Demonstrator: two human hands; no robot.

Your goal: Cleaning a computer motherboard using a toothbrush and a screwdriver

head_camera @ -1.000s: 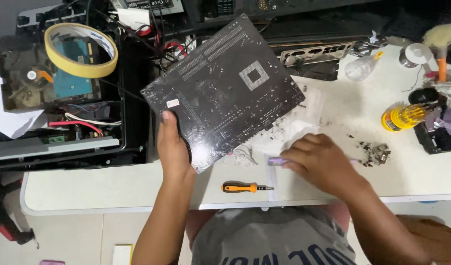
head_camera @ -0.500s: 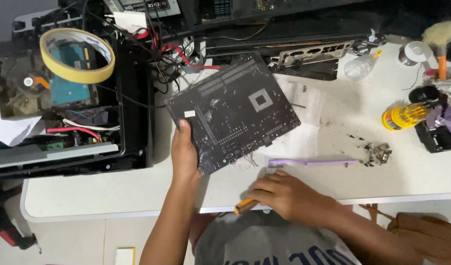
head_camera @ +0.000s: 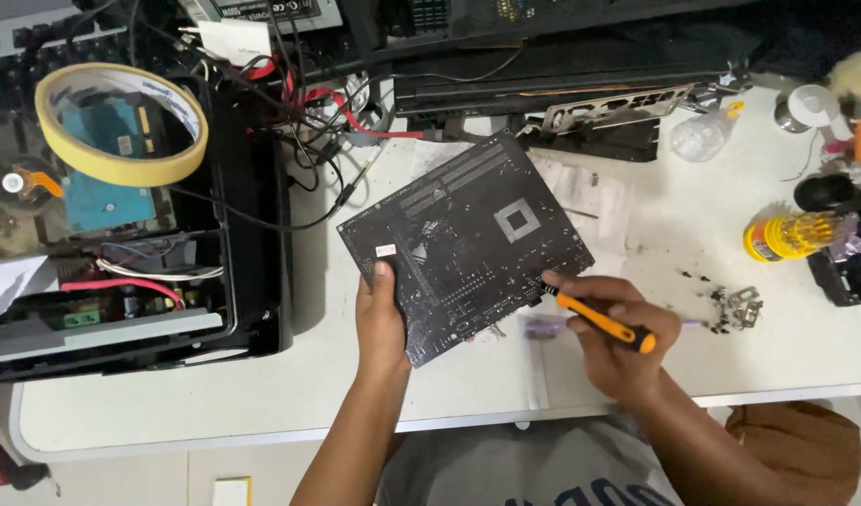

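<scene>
Above the worktop's (head_camera: 262,403) front edge, left hand (head_camera: 382,323) pinches the tilted black circuit board (head_camera: 463,244) at its near-left corner; right hand (head_camera: 618,342) grips an orange screwdriver (head_camera: 599,320), tip touching the board's right edge

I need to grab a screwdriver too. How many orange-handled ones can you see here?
1: the screwdriver in the right hand, tip at the edge of the circuit board held by the left hand. Others may be hidden in the clutter.
</scene>
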